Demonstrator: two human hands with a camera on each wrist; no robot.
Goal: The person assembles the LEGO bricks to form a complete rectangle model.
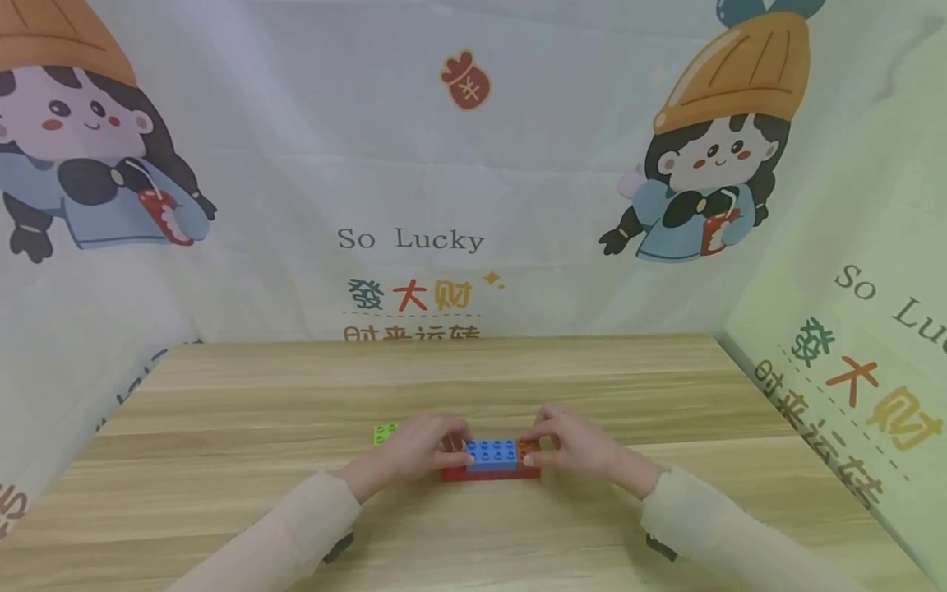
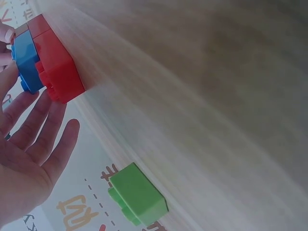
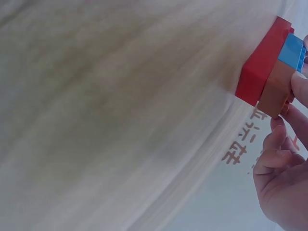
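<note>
A blue toy building brick (image 1: pixel 491 455) with studs on top sits on a red base (image 1: pixel 488 474), where the left wrist view shows a seam between two red bricks (image 2: pixel 60 65). Beside the blue one, at the right end, a brown brick (image 3: pixel 277 90) also lies on the red. My left hand (image 1: pixel 418 448) pinches the blue brick at its left end, thumb in front and fingers behind; studs of the red base show bare there. My right hand (image 1: pixel 580 445) grips the brown brick between thumb and fingers.
A green brick (image 2: pixel 138 194) lies on the wooden table (image 1: pixel 296 378) to the left of the stack, partly hidden behind my left hand in the head view. Printed cloth (image 1: pixel 414 164) hangs along the table's back and sides.
</note>
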